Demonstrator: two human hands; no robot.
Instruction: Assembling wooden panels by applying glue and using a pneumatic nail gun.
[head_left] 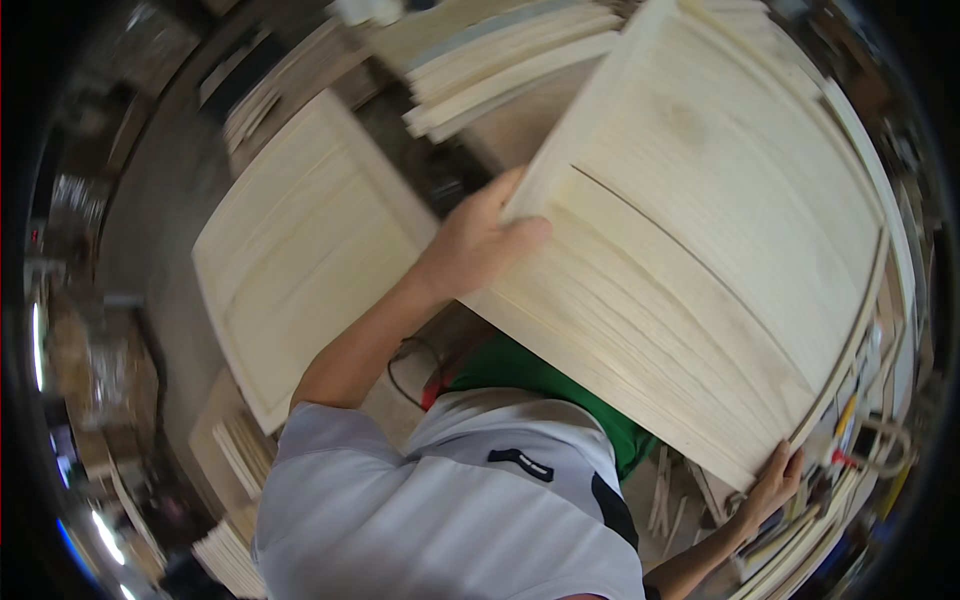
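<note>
A large pale wooden panel (690, 230) with raised edge strips is held tilted in front of my body. A thin dark gap runs slantwise across its face. My left hand (485, 235) is closed on the panel's left edge, its thumb over the top and its fingers hidden behind; it is slightly blurred. At the lower right corner, my right hand (772, 485) grips the edge, with some fingers out of sight. Another framed wooden panel (320, 250) of similar look rests to the left, beyond my left forearm.
Stacked wooden boards (510, 65) are at the far side. More strips (240, 455) lie at the lower left, near a cardboard box (105, 380). On the right, a cluttered bench holds a clamp-like tool (882, 445) and wood strips. A dark cable (405, 375) hangs near my waist.
</note>
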